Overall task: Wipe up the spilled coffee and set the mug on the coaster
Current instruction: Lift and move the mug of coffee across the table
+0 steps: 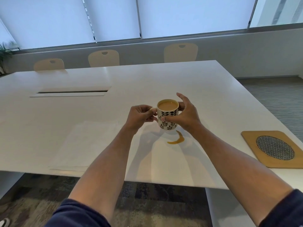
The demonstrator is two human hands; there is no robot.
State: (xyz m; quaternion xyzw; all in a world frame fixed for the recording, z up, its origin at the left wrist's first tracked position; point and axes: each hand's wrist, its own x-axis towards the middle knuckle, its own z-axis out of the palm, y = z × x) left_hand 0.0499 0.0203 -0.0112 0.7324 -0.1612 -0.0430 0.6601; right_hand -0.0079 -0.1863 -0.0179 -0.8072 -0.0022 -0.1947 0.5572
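A cream mug [168,117] with a black leaf pattern, nearly full of milky coffee, is held just above the white table [82,112]. My left hand [141,116] pinches its handle. My right hand [185,113] cups the mug's right side with thumb on the front and fingers spread behind. Below the mug, a thin curved brown coffee spill [177,139] lies on the tabletop. A wooden coaster [273,149] with a round woven insert rests at the right near the table edge. A white cloth or paper sheet [85,145] lies flat at the near left.
A long cable slot [72,92] is cut into the table at the far left. Three beige chairs [104,58] stand along the far side. The near table edge crosses below my forearms, with carpet beneath.
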